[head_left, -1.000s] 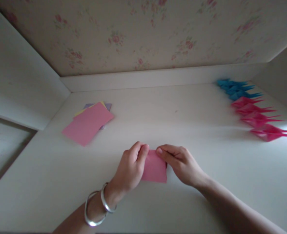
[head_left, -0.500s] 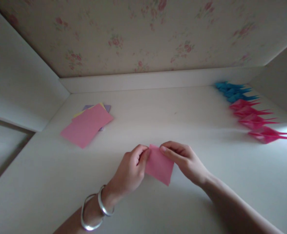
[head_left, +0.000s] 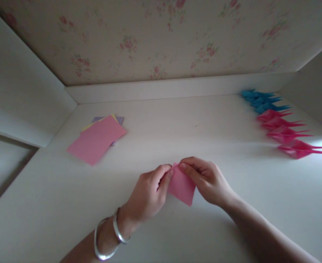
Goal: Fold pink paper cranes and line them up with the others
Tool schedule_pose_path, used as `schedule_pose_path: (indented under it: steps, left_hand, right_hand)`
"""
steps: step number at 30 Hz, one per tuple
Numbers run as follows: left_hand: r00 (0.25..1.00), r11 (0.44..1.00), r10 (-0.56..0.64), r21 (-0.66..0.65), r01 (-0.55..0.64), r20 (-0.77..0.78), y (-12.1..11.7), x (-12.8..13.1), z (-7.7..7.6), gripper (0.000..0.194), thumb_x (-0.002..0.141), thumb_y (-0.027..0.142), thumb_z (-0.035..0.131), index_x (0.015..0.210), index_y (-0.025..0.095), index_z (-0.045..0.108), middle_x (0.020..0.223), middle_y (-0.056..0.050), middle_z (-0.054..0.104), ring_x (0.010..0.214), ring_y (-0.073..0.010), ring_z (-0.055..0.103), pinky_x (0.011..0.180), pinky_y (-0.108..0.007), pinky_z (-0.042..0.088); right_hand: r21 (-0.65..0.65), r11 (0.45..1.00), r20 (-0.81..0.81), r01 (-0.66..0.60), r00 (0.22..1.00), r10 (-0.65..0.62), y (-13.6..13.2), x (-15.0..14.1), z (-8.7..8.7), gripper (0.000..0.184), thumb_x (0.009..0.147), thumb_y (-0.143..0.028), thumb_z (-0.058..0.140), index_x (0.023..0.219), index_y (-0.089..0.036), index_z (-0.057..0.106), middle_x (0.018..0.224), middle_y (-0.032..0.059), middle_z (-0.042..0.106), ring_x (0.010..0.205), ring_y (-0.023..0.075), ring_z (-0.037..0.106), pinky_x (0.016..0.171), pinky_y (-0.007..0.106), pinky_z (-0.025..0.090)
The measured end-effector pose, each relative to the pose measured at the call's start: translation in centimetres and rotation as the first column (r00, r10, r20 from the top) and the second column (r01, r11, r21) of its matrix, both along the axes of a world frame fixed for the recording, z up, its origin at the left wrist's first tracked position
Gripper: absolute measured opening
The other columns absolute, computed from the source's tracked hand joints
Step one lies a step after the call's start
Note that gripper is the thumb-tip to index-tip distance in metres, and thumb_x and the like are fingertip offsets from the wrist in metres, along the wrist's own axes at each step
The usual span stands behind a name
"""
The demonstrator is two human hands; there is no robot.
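Note:
A small pink square of origami paper is held between my two hands above the white table, tilted with one corner toward me. My left hand, with two silver bangles at the wrist, pinches its upper left edge between thumb and fingers. On the other side, my right hand grips the top right edge, thumb on the face and fingers behind. Both hands' fingertips lie close together near the top corner. The paper's back and the fingers behind it are hidden.
To the left lies a pile of paper sheets, pink on top, yellow and purple beneath. Along the right side stand several folded pink paper cranes and blue paper cranes. A flowered wall rises behind the table.
The pink paper has turned from nearly level to tilted, its lower corner swinging toward me. My left hand has shifted slightly right, closer to my right hand.

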State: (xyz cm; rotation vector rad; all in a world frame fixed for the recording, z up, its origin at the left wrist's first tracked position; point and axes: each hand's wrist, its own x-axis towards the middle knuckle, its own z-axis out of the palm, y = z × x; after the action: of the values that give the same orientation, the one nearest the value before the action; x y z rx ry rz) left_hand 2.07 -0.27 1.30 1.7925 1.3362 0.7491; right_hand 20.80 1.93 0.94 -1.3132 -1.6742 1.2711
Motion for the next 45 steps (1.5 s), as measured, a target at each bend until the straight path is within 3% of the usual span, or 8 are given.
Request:
schedule_pose_path:
  steps: [6,13,17,24,28,32,36,45]
  left_hand:
    - [0.998,0.991,0.005,-0.133,0.004,0.067,0.2,-0.2,0.3,0.029,0.098,0.037,0.047,0.088,0.017,0.065,0.067,0.000,0.061,0.059,-0.0128,0.052,0.054,-0.022,0.037]
    - [0.998,0.984,-0.058,-0.165,0.064,0.037,0.1,0.0,0.5,0.032,0.098,0.038,0.046,0.081,0.019,0.066,0.062,0.002,0.058,0.054,-0.0116,0.049,0.051,-0.023,0.033]
    - [0.993,0.980,-0.108,-0.160,0.114,0.050,0.0,0.1,0.7,0.028,0.098,0.031,0.048,0.081,0.019,0.066,0.061,0.003,0.057,0.054,-0.0109,0.049,0.052,-0.023,0.032]
    - [0.992,0.979,-0.080,-0.180,0.097,0.099,0.1,0.2,0.7,0.031,0.099,0.039,0.047,0.089,0.018,0.068,0.069,0.001,0.064,0.060,-0.0118,0.053,0.054,-0.022,0.036]
    - [0.995,0.988,-0.054,-0.141,0.067,0.089,0.1,0.0,0.7,0.031,0.099,0.037,0.046,0.088,0.018,0.068,0.071,0.000,0.064,0.062,-0.0121,0.052,0.057,-0.022,0.036]
    - [0.992,0.989,0.023,-0.145,-0.005,0.123,0.2,-0.3,0.7,0.029,0.099,0.037,0.047,0.085,0.018,0.065,0.066,0.002,0.057,0.059,-0.0112,0.046,0.054,-0.022,0.035]
    - [0.988,0.989,0.093,-0.127,-0.077,0.124,0.4,-0.7,0.7,0.031,0.098,0.038,0.047,0.080,0.017,0.061,0.061,0.004,0.047,0.054,-0.0101,0.039,0.049,-0.022,0.030]
    - [0.975,0.983,0.099,-0.171,-0.065,0.199,0.4,-0.7,0.4,0.030,0.098,0.040,0.047,0.083,0.017,0.060,0.053,0.006,0.040,0.048,-0.0090,0.037,0.043,-0.019,0.027]
  right_hand:
    - [-0.159,0.980,-0.079,-0.121,0.991,0.110,0.0,0.1,-0.1,0.036,0.094,-0.051,0.053,0.087,-0.017,0.066,0.072,0.0011,0.058,0.063,0.0133,0.049,0.054,0.023,0.036]
    - [-0.288,0.861,-0.148,-0.420,0.907,0.394,0.7,2.0,1.2,0.050,0.091,-0.063,0.050,0.089,-0.015,0.062,0.075,0.0013,0.055,0.067,0.0130,0.048,0.058,0.023,0.038]
    - [-0.279,0.904,-0.058,-0.325,0.945,0.322,0.7,1.7,1.0,0.050,0.094,-0.060,0.045,0.077,-0.016,0.058,0.065,-0.0009,0.048,0.058,0.0109,0.043,0.049,0.022,0.032]
    - [-0.048,0.969,0.127,-0.244,0.960,0.248,0.7,1.3,0.6,0.040,0.099,-0.043,0.043,0.073,-0.017,0.057,0.062,-0.0016,0.050,0.057,0.0105,0.044,0.049,0.023,0.031]
    - [-0.082,0.985,0.037,-0.150,0.987,0.153,0.8,1.4,0.6,0.041,0.097,-0.049,0.047,0.073,-0.017,0.058,0.062,-0.0021,0.048,0.056,0.0102,0.043,0.048,0.022,0.031]
    - [-0.147,0.972,-0.058,-0.185,0.982,0.178,0.7,1.2,0.8,0.045,0.096,-0.054,0.047,0.075,-0.017,0.060,0.063,-0.0009,0.054,0.056,0.0101,0.048,0.049,0.022,0.035]
    - [-0.157,0.971,0.002,-0.179,0.983,0.181,0.6,1.3,0.8,0.049,0.098,-0.054,0.044,0.067,-0.017,0.055,0.054,-0.0016,0.055,0.049,0.0096,0.050,0.049,0.022,0.037]
    - [-0.114,0.987,-0.035,-0.115,0.993,0.111,0.7,1.4,0.5,0.048,0.096,-0.054,0.049,0.066,-0.017,0.057,0.053,-0.0028,0.053,0.047,0.0081,0.048,0.045,0.021,0.035]
